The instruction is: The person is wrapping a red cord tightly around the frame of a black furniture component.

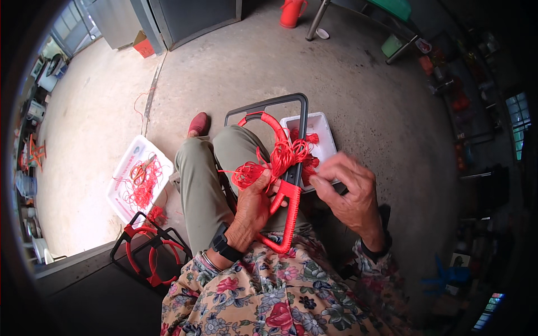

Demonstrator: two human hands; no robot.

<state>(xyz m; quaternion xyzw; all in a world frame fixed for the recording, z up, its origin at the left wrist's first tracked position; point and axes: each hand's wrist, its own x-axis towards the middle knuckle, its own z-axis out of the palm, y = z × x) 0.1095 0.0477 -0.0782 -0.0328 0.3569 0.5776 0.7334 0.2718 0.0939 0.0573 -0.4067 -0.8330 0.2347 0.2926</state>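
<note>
Across my lap lies a black frame (304,120) with rounded corners, its near end (290,221) wrapped tightly in red cord. A curved red-wrapped piece (272,120) joins it near its far end. Bunched loops of red cord (288,155) hang at its middle. My left hand (252,210) is closed on the red cord beside the frame, thumb on top, with a smaller tangle of cord poking out past the thumb. To the right of the frame, my right hand (353,193) is raised with fingers curled toward the thumb, partly blurred; whatever it pinches is unclear.
A white tray (115,196) on the left holds loose red cord and orange-handled scissors (140,169). Another white bin (325,134) with red cord stands beyond the frame. A second red-and-black frame (130,252) rests at lower left. A red bucket (291,12) stands far off.
</note>
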